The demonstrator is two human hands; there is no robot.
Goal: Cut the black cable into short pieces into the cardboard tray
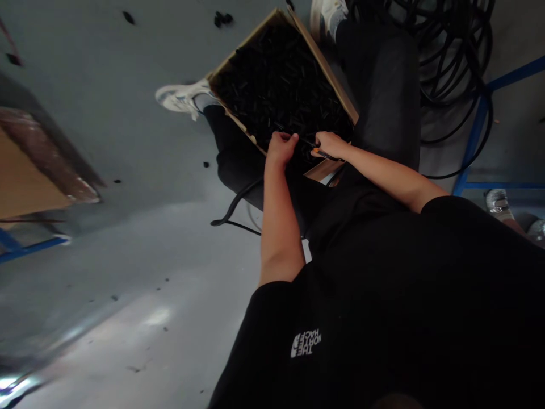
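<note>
A cardboard box stands between my legs, filled with many small black pieces. Over its near edge, my left hand is closed, its thumb and fingers pinching a thin dark piece. My right hand is wrapped round a tool with black and orange handles. The tool's tip points toward my left hand, close to the dark piece. Whether the tip touches it is too dark to tell.
Coiled black cable lies at the upper right beside a blue metal frame. A wrapped cardboard package is at the left. Black bits are scattered on the floor. Another person's shoe shows at the right.
</note>
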